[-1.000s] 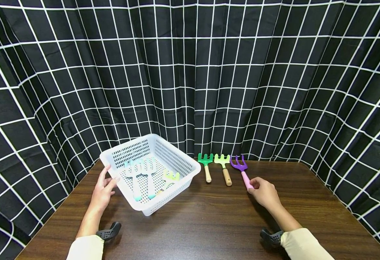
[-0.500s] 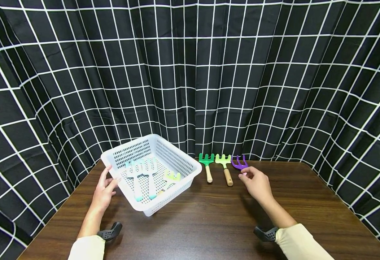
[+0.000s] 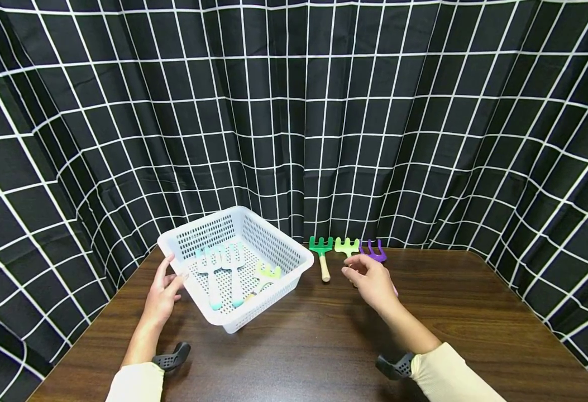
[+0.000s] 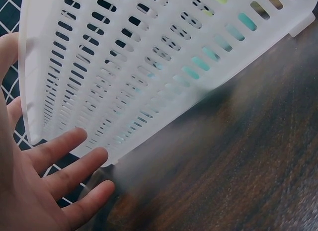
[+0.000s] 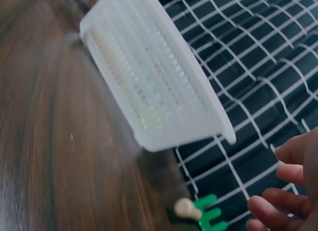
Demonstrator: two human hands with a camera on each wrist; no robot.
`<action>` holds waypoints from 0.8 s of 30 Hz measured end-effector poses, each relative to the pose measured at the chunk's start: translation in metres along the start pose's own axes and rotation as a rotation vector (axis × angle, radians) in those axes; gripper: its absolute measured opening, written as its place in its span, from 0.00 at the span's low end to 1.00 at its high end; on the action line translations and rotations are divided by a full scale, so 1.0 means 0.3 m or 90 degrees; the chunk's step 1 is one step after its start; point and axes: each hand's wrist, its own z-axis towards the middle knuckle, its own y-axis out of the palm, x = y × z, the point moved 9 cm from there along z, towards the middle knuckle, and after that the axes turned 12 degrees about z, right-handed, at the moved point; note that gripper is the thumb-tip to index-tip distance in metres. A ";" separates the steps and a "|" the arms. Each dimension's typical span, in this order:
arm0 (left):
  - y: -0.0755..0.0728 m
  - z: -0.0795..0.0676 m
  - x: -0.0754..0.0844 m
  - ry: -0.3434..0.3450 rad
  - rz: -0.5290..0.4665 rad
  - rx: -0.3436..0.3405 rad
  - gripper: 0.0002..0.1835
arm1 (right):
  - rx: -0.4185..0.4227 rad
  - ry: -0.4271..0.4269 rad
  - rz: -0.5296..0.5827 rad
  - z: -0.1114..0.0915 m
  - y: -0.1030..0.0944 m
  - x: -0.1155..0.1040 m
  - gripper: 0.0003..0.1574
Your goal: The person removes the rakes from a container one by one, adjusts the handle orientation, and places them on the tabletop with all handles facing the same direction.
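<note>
My left hand holds the near-left rim of a white plastic basket, thumb and index over the edge. In the left wrist view, the other fingers lie fairly straight outside its wall. Inside lie two white-and-aqua hand forks and a yellow-green hand rake. My right hand hovers over a light green hand rake, hiding its wooden handle. Its fingers are loosely bent, with nothing visible between them. Right of that lies a purple hand fork, its pink handle mostly covered.
A green hand rake with a pale wooden handle lies between the basket and my right hand. The brown wooden table extends toward me. A black curtain with a white grid stands behind and at both sides.
My right hand has moved left from the purple fork's pink handle to the light green rake's handle. The tools stay in place. My left hand keeps its hold on the basket.
</note>
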 end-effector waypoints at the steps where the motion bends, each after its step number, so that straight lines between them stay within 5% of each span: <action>1: 0.000 0.000 0.001 0.000 0.000 0.000 0.37 | -0.004 -0.007 0.007 -0.001 0.010 -0.012 0.11; 13: 0.006 0.001 0.010 0.009 0.001 0.003 0.36 | -0.037 -0.184 0.109 -0.008 0.134 -0.145 0.21; 24: -0.004 -0.004 0.013 0.004 -0.005 -0.001 0.37 | -0.134 -0.249 0.166 -0.082 0.258 -0.313 0.30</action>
